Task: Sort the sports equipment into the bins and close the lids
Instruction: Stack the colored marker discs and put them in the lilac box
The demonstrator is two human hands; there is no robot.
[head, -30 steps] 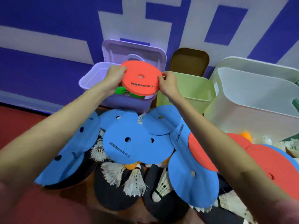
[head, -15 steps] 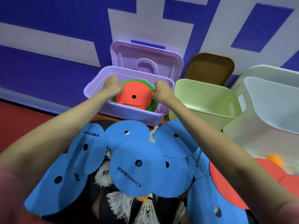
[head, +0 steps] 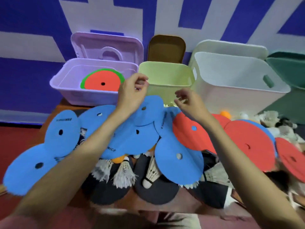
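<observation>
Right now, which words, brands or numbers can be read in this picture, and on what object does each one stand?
"...OICE": the end of a dark print on a blue disc below the left forearm; the rest is covered.
Dark print on the far-left blue disc: too blurred to read.
Dark print along the edge of a blue disc between the arms: too blurred to read.

Bare forearms, no sleeves visible

Blue wall with broad white blocks, dark red floor
</observation>
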